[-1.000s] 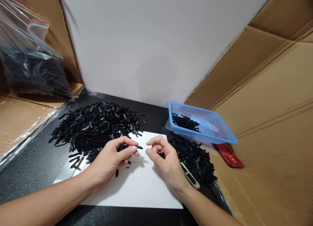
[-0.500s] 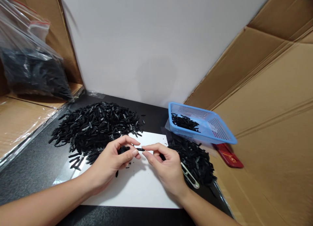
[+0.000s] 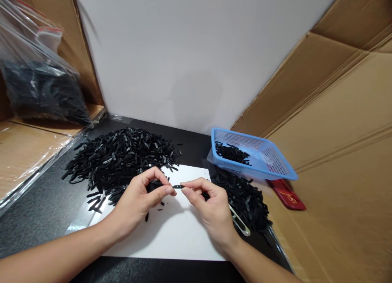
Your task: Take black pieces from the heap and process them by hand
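Thumb and forefinger of the left hand (image 3: 142, 199) pinch one end of a thin black strip (image 3: 178, 187) marked with small pale spots, and the right hand (image 3: 211, 203) grips its other end the same way. It is suspended nearly level above the far half of a white sheet (image 3: 183, 238). Whether either palm hides further pieces, I cannot tell.

Taking the strip as the clock's centre, the nearest risk seems to be the strip itself: only fingertips have it, so an uneven pull or twist could snap it, if it is brittle, or flick it away. A dropped piece shows plainly on the white, but towards 10 o'clock it could vanish into the large heap of black strips (image 3: 122, 152), which spreads onto the sheet. The loose black piece (image 3: 147, 217) at 8 o'clock, just below the left hand, could be brushed aside by a dipping wrist.

At 4 o'clock a pale slotted handle (image 3: 240, 221) lies close beside the right wrist, against a smaller heap of black strips (image 3: 251, 205); an outward swing of that forearm could knock it and scatter the heap over the desk (image 3: 39, 217). The blue perforated basket (image 3: 266, 176) at 2 o'clock reaches out over a dark red object (image 3: 288, 195). What supports it is partly hidden, so a bump might tip it and spill the strips inside.
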Demonstrator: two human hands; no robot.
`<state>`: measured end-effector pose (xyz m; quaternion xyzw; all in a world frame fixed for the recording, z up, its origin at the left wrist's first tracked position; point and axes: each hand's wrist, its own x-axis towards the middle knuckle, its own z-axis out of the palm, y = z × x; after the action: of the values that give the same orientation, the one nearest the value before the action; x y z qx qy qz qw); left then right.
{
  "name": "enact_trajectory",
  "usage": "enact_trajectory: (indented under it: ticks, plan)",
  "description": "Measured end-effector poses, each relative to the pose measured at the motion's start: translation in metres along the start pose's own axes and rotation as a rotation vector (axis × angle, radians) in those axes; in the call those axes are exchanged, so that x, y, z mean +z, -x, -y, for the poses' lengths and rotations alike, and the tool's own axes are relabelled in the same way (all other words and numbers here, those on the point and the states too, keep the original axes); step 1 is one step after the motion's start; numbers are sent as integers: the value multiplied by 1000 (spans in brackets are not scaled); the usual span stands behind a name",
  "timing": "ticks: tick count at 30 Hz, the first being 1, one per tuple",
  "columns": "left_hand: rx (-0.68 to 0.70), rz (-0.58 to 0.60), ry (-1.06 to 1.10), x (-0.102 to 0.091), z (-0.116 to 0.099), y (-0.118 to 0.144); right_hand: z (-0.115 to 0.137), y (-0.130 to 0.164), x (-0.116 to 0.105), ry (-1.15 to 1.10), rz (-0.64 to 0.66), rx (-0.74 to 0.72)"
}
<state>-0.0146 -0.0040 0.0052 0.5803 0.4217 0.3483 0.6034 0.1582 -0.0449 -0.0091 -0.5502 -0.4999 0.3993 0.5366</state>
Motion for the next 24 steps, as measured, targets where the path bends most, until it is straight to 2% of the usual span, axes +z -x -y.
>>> enact_trajectory:
  ticks: [7, 11, 14, 19, 24]
  plan:
    - [-123, -18, 113, 1, 2, -4, 1, 0, -1, 20, -26, -34]
    - [-184, 24, 153, 2, 1, -1, 3, 0, -1, 37, -25, -38]
    - [-215, 83, 189, 2, 1, 1, 2, 2, -1, 57, 11, -35]
    - [-210, 134, 181, 3, 1, 2, -1, 4, 1, 110, 142, -59]
    - [-249, 131, 225, 3, 2, 1, -1, 3, 2, 55, 121, -32]
